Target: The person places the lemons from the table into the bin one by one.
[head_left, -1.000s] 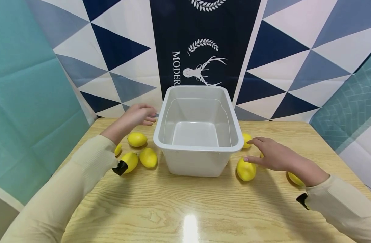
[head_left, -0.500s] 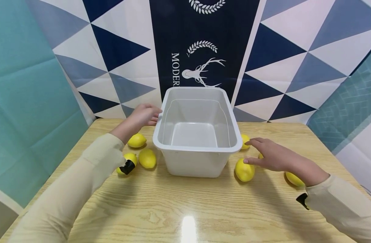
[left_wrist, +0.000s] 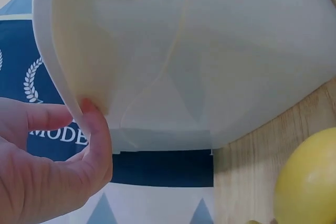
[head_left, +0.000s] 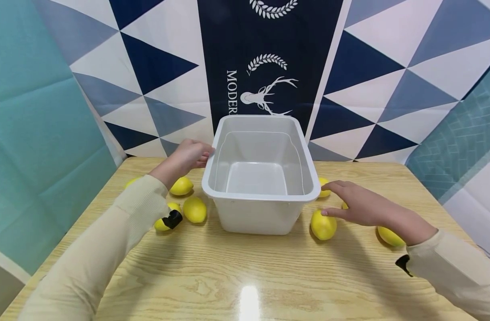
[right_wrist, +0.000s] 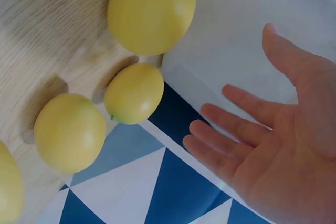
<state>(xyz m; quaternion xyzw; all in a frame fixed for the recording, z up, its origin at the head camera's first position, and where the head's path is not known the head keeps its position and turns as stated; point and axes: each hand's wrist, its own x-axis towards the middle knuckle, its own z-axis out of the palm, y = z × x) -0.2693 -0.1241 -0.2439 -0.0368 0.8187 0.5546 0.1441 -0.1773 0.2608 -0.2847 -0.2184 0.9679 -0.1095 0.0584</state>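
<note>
A white plastic tub point(head_left: 257, 218) stands upright at the middle of the table, its inside bare. My left hand point(head_left: 188, 157) is at the tub's left rim; in the left wrist view its thumb and fingers point(left_wrist: 97, 135) pinch the rim from both sides. Over the lemons on the right, my right hand point(head_left: 361, 205) hovers with fingers spread and holds nothing. Its fingertips are close to a lemon point(head_left: 323, 224) in front and another lemon point(head_left: 324, 185) behind. In the right wrist view, the palm point(right_wrist: 294, 156) shows beside the tub's wall.
Left of the tub lie several lemons, among them one near it point(head_left: 195, 210) and one farther back point(head_left: 182, 186); my sleeve partly covers others. A lemon point(head_left: 390, 236) lies under my right wrist. A patterned cloth point(head_left: 156, 58) hangs behind the wooden table point(head_left: 212, 276).
My left hand has moved right onto the tub's rim and taken hold of it. The right hand stays almost still. The head view has shifted slightly.
</note>
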